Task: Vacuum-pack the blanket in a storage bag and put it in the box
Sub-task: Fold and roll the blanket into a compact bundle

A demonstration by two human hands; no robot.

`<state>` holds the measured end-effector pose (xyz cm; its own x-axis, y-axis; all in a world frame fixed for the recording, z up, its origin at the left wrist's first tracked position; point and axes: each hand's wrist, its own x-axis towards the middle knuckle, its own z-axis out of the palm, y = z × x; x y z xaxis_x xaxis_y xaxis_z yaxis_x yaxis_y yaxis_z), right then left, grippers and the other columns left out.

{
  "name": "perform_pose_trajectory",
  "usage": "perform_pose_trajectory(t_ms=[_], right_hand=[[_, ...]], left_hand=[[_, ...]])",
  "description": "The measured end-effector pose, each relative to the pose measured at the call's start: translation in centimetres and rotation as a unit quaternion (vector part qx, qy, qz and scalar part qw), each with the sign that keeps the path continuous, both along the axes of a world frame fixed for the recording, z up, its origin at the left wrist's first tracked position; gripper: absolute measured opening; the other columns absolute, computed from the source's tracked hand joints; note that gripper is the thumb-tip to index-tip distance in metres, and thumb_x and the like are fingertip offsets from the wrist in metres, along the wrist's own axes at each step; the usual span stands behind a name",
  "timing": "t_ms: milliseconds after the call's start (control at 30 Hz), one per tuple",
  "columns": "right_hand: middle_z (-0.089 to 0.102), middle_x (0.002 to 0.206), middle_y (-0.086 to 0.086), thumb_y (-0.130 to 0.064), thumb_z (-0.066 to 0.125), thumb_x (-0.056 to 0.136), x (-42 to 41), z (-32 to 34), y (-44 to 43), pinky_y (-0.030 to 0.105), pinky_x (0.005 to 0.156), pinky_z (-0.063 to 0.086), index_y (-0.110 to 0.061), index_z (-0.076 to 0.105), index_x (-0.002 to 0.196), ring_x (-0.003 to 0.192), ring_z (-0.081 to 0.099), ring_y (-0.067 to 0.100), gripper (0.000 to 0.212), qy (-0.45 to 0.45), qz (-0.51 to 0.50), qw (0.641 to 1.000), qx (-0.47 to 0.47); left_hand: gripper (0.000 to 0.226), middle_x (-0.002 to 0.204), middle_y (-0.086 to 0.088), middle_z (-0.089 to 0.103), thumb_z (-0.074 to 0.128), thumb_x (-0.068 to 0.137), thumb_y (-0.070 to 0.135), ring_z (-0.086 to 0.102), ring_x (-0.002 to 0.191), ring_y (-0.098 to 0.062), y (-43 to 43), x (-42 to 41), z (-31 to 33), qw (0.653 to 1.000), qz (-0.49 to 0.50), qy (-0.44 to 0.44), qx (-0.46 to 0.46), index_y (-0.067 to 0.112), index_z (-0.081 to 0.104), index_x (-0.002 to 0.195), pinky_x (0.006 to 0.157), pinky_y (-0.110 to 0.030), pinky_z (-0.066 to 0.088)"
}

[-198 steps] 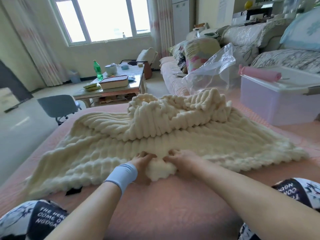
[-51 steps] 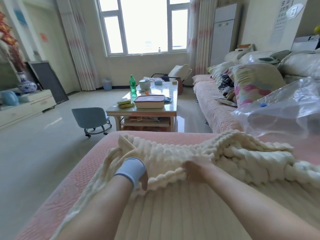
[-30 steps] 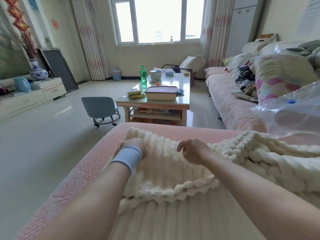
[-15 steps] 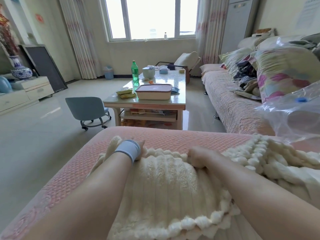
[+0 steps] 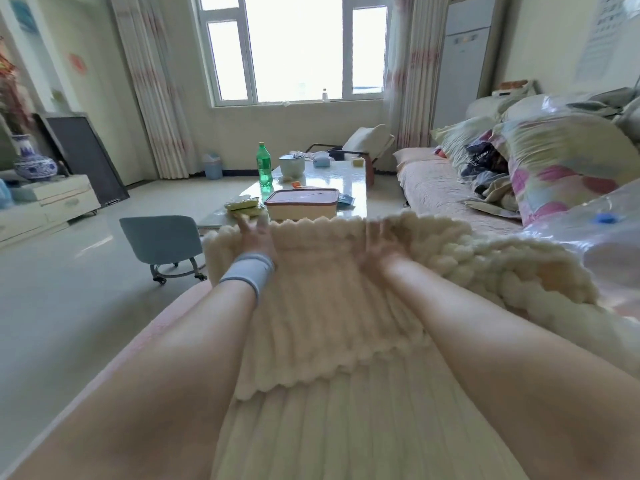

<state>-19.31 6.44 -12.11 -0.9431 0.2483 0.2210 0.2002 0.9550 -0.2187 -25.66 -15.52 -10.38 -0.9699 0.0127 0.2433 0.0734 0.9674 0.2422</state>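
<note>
Folded cream blanket (image 5: 322, 313), left hand (image 5: 255, 237) and right hand (image 5: 381, 247) splayed at its far edge, clear bag (image 5: 595, 244) alongside

A bright window (image 5: 298, 46) with curtains (image 5: 152, 84) lights a glossy floor (image 5: 69, 299), coffee table (image 5: 349, 192) and cushioned sofa (image 5: 433, 192).

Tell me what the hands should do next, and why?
Probably press the fold flat: left hand and right hand are open at the far edge of the fluffy cream ribbed blanket, whose layers look too puffy for the clear plastic storage bag.
</note>
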Motion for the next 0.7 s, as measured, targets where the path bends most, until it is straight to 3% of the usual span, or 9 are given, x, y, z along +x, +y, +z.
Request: perform_pose_trajectory(t_ms=[67, 100, 200, 367, 433, 500, 600, 667, 700], right_hand=[[-0.025, 0.162, 0.015, -0.030, 0.062, 0.097, 1.1, -2.9, -0.4, 0.045, 0.113, 0.036, -0.024, -0.018, 0.157, 0.143, 0.032, 0.043, 0.100, -0.165, 0.011, 0.986, -0.004], [-0.030, 0.161, 0.012, -0.032, 0.063, 0.096, 1.8, -4.5, -0.7, 0.045, 0.114, 0.036, -0.028, -0.016, 0.157, 0.147, 0.025, 0.041, 0.100, -0.215, 0.025, 0.976, -0.003], [0.007, 0.167, 0.010, -0.030, 0.046, 0.099, 3.9, -8.6, -1.6, 0.047, 0.119, 0.028, -0.025, 0.022, 0.158, 0.150, 0.023, 0.031, 0.063, -0.256, 0.092, 0.962, -0.014], [-0.006, 0.168, 0.003, -0.032, 0.056, 0.086, 6.9, -9.6, -0.5, 0.047, 0.125, 0.002, -0.025, -0.004, 0.160, 0.154, -0.002, 0.024, 0.095, -0.289, 0.117, 0.949, 0.048], [-0.006, 0.167, 0.007, -0.023, 0.057, 0.083, 8.0, -9.5, -0.3, 0.046, 0.125, -0.001, -0.027, -0.011, 0.158, 0.154, -0.004, 0.026, 0.102, -0.289, 0.111, 0.942, 0.129], [0.009, 0.167, 0.010, -0.014, 0.050, 0.092, 8.5, -9.9, -0.4, 0.043, 0.124, 0.012, -0.023, 0.000, 0.160, 0.153, 0.011, 0.027, 0.085, -0.252, 0.087, 0.950, 0.165], [0.058, 0.137, 0.013, -0.006, 0.038, 0.097, 8.9, -8.4, -1.7, 0.039, 0.096, 0.051, -0.016, 0.045, 0.141, 0.123, 0.059, 0.030, 0.045, -0.149, 0.059, 0.975, 0.154], [0.073, 0.089, 0.010, -0.011, 0.067, 0.079, 9.2, -7.4, -2.8, 0.033, 0.063, 0.055, -0.016, 0.066, 0.102, 0.078, 0.073, 0.029, 0.023, 0.016, 0.059, 0.980, 0.189], [0.068, 0.064, 0.005, -0.013, 0.082, 0.059, 9.5, -6.7, -3.5, 0.028, 0.047, 0.050, -0.016, 0.066, 0.080, 0.053, 0.068, 0.026, 0.026, 0.072, 0.068, 0.977, 0.191]], left_hand=[[0.086, 0.161, -0.008, -0.011, 0.062, 0.092, 0.024, 0.013, 0.148, -0.035, 0.4, 0.8, -2.9, 0.992, -0.063, -0.107, -0.021, 0.035, 0.002, 0.153, 0.117, -0.050, 0.024], [0.082, 0.162, -0.004, -0.010, 0.059, 0.095, 0.031, 0.010, 0.149, -0.032, 0.5, 1.7, -4.2, 0.984, -0.092, -0.139, -0.060, 0.035, 0.002, 0.154, 0.118, -0.051, 0.021], [0.066, 0.163, -0.001, 0.008, 0.048, 0.098, 0.047, 0.013, 0.149, -0.027, -0.4, 4.3, -7.3, 0.951, -0.166, -0.212, -0.153, 0.033, 0.016, 0.154, 0.119, -0.051, 0.020], [0.095, 0.162, 0.010, 0.004, 0.068, 0.069, 0.064, 0.008, 0.149, -0.020, -3.7, 7.8, -9.6, 0.931, -0.223, -0.245, -0.157, 0.048, 0.019, 0.149, 0.118, -0.049, 0.019], [0.099, 0.162, 0.012, 0.003, 0.072, 0.066, 0.053, 0.011, 0.148, -0.021, -4.6, 8.4, -9.8, 0.919, -0.223, -0.247, -0.211, 0.051, 0.014, 0.147, 0.117, -0.047, 0.025], [0.093, 0.161, 0.011, 0.007, 0.071, 0.074, 0.031, 0.025, 0.145, -0.024, -4.7, 8.8, -9.9, 0.908, -0.228, -0.244, -0.252, 0.048, 0.016, 0.147, 0.112, -0.042, 0.036], [0.056, 0.152, -0.001, 0.038, 0.049, 0.095, 0.020, 0.052, 0.126, -0.027, -4.8, 8.7, -9.1, 0.929, -0.200, -0.181, -0.253, 0.038, 0.031, 0.144, 0.102, -0.037, 0.045], [0.042, 0.136, -0.004, 0.055, 0.041, 0.099, 0.019, 0.060, 0.116, -0.025, -5.7, 9.0, -7.7, 0.942, -0.173, -0.074, -0.277, 0.036, 0.042, 0.138, 0.098, -0.038, 0.048], [0.041, 0.130, 0.000, 0.060, 0.041, 0.099, 0.016, 0.063, 0.111, -0.023, -6.6, 9.0, -6.9, 0.950, -0.150, -0.016, -0.274, 0.038, 0.048, 0.133, 0.094, -0.036, 0.051]])
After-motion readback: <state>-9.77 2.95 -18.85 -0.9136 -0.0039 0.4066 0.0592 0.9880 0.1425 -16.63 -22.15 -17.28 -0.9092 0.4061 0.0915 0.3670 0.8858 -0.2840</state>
